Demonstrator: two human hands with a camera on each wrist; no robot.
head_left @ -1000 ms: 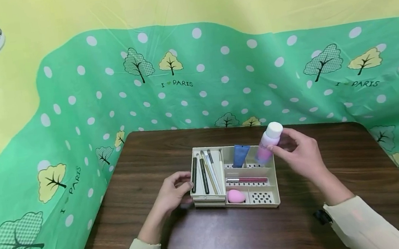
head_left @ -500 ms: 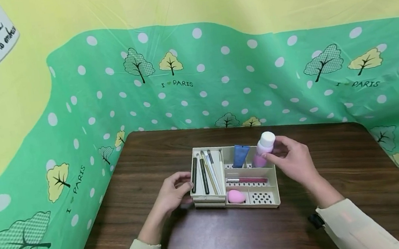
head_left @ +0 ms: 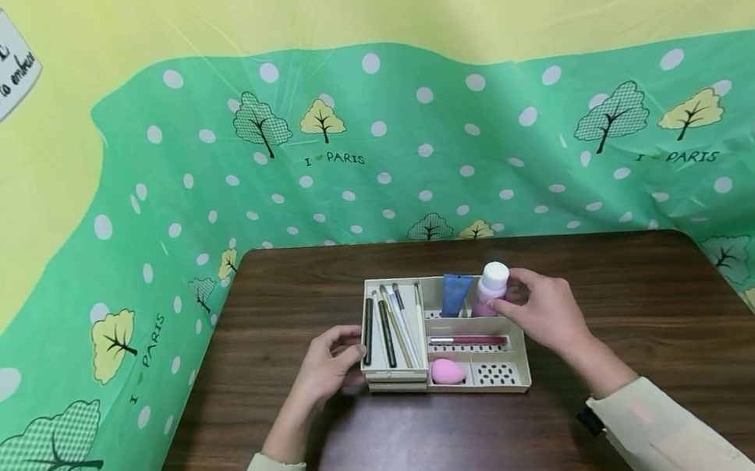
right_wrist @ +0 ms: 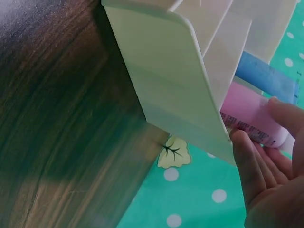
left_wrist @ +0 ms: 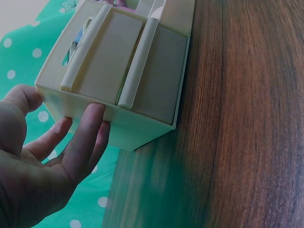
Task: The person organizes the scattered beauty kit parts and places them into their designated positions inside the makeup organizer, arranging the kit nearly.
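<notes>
A cream organizer box (head_left: 479,391) stands on the table. My right hand (head_left: 551,310) pinches a pink bottle (head_left: 490,302) with a white cap (head_left: 496,275) between thumb and fingers. The bottle stands nearly upright in the back right compartment, its base hidden by the divider. A blue tube (right_wrist: 268,78) leans beside it. My left hand (head_left: 323,365) rests against the organizer's left side; in the left wrist view its fingers (left_wrist: 84,137) touch the side wall, with nothing held. Makeup brushes (head_left: 397,327) lie in the left tray, a lip gloss tube (head_left: 468,340) in the middle row.
A pink makeup sponge (head_left: 447,371) sits in the front compartment next to a perforated section (head_left: 495,373). Two drawer fronts (left_wrist: 107,57) face the near side. The brown wooden table (head_left: 664,326) meets a green and yellow printed curtain (head_left: 407,130) behind.
My right hand has lowered the pink bottle down and left into the back right compartment, and the bottle has become more upright. The left hand has stayed at the organizer's side.
</notes>
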